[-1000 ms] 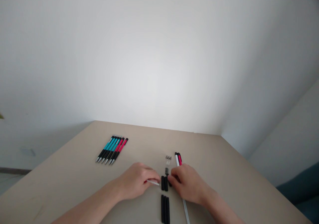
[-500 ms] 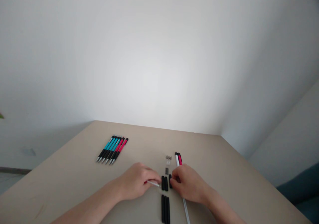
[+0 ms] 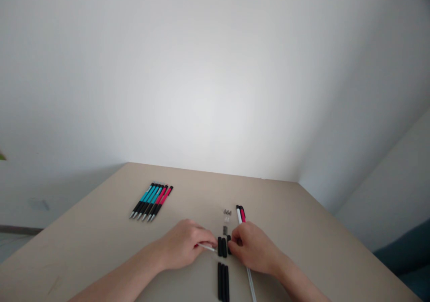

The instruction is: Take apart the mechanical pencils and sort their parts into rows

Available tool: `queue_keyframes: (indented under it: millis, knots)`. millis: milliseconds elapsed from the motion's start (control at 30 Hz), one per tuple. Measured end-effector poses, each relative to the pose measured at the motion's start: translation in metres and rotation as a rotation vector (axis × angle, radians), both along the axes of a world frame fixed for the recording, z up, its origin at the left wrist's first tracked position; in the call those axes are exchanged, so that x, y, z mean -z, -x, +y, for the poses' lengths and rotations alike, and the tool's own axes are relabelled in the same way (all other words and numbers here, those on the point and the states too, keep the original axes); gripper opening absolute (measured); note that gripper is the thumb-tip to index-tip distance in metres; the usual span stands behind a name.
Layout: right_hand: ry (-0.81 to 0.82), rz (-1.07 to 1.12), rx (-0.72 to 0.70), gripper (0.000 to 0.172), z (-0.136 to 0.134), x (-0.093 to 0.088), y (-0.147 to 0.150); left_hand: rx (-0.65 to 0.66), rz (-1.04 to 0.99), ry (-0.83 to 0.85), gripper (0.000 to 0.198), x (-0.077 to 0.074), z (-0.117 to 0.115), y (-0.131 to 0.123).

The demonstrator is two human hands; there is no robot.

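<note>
My left hand (image 3: pixel 188 244) is closed around a thin white pen refill (image 3: pixel 207 248), whose end sticks out toward the right. Its fingertips are beside two short black pen barrel pieces (image 3: pixel 221 247) lying side by side. My right hand (image 3: pixel 254 247) has thumb and finger pinched at a third short black barrel piece (image 3: pixel 229 244), just right of that pair. Beneath the right hand pass white refills (image 3: pixel 251 285), partly hidden by it. A white pen barrel (image 3: pixel 238 214) and a pink pen barrel (image 3: pixel 242 213) show beyond its knuckles.
Longer black barrel pieces (image 3: pixel 223 282) lie nearer to me. Farther off are small springs (image 3: pixel 225 230), clear small parts (image 3: pixel 227 220) and metal pen tips (image 3: pixel 227 212). Several blue and pink pens (image 3: pixel 151 202) lie at the left on the beige table (image 3: pixel 101 235), against the white wall (image 3: pixel 208 91).
The short black barrel piece at my right fingertips has shifted slightly left, toward the other two. My left hand stays where it was with the refill.
</note>
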State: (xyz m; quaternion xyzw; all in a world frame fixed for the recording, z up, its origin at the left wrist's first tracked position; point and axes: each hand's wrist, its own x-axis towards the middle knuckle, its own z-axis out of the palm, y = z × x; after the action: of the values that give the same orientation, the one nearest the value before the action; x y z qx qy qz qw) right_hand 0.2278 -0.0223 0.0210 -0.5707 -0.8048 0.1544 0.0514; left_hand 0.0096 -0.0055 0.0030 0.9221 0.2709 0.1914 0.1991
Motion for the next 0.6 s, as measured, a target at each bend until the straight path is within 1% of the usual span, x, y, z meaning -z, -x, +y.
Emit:
queue_keyframes:
  millis: [167, 433, 600]
  knots:
    - [0.020, -0.006, -0.017, 0.024, -0.0017, -0.0004, 0.0005, 0.002, 0.008, 0.006, 0.024, 0.0006, -0.0001, 0.0006]
    - [-0.021, -0.003, -0.077, 0.024, -0.0007, -0.0001, 0.0000, -0.002, 0.018, 0.025, 0.025, 0.0006, 0.0002, -0.0002]
    - [-0.020, -0.024, -0.076, 0.023, -0.0011, 0.0003, -0.0003, -0.004, 0.003, 0.031, 0.026, 0.0006, -0.0001, -0.0001]
